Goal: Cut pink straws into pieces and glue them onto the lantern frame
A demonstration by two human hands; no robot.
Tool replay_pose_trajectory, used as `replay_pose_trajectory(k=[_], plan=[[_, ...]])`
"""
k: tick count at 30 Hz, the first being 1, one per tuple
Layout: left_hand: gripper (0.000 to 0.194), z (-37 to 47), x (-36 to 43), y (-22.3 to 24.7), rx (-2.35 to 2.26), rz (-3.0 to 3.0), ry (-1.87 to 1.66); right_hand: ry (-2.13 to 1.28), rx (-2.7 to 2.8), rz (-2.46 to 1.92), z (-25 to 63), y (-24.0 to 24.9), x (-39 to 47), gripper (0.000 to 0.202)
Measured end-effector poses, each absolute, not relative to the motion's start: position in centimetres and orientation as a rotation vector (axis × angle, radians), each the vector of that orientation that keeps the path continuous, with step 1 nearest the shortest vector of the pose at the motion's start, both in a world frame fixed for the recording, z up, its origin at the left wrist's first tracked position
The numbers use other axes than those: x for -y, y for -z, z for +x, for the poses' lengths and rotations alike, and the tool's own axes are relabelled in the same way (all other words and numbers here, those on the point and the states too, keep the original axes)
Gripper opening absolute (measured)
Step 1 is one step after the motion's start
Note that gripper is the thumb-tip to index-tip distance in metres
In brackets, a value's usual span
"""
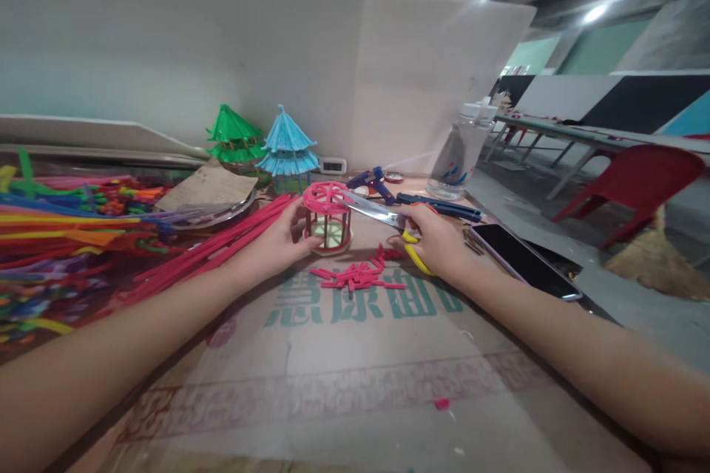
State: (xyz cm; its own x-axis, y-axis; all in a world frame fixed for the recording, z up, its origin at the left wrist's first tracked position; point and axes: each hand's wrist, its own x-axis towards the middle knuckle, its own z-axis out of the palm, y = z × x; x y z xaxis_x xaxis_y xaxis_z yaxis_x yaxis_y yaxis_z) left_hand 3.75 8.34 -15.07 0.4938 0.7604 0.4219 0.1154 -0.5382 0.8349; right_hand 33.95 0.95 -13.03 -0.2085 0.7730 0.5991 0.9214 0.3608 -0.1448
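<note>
In the head view, the pink-topped frame (327,208) is stood upright on the desk (377,362), just right of the left grip (291,238) and left of the right grip (438,240); its near side is clasped by the left thumb and fingers. The yellow-handled scissors (377,211) are clamped in the right grip, blades directed at the pink top; whether it is touched cannot be told.

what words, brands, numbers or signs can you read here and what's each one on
Large green Chinese characters on the work surface: one looks like "面", but I can't be sure; the others are too distorted or covered to quote.
Small white-framed display: too small and blurred to read.
Clear bottle: blue and red sail-like shapes; any lettering is too small to read.
</note>
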Motion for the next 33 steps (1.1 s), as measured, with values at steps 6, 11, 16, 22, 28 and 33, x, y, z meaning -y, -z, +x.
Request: replay_pose_trajectory(k=[6,11,16,22,28,33], plan=[[0.061,3.4,-8.5,15.4,-0.789,2.011,-0.996,0.372,2.097,-1.415,33.9,12.9,-0.9,0.044],[0.045,3.5,-8.0,14.7,-0.834,2.051,-0.962,0.357,2.126,-1.405,33.8,12.8,-0.9,0.043],[0.034,3.5,-7.8,14.3,-0.89,2.103,-0.95,0.326,2.12,-1.451,33.6,12.7,-0.8,0.046],[0.056,3.7,-7.9,14.4,-0.845,2.015,-1.013,0.317,2.116,-1.438,33.7,12.8,-0.8,0.042],[0.071,3.9,-7.5,14.2,-0.797,1.923,-1.023,0.289,2.135,-1.427,33.8,12.6,-0.9,0.048],[0.07,3.9,-7.6,14.4,-0.749,1.902,-1.08,0.261,2.148,-1.429,33.7,12.3,-0.6,0.05]])
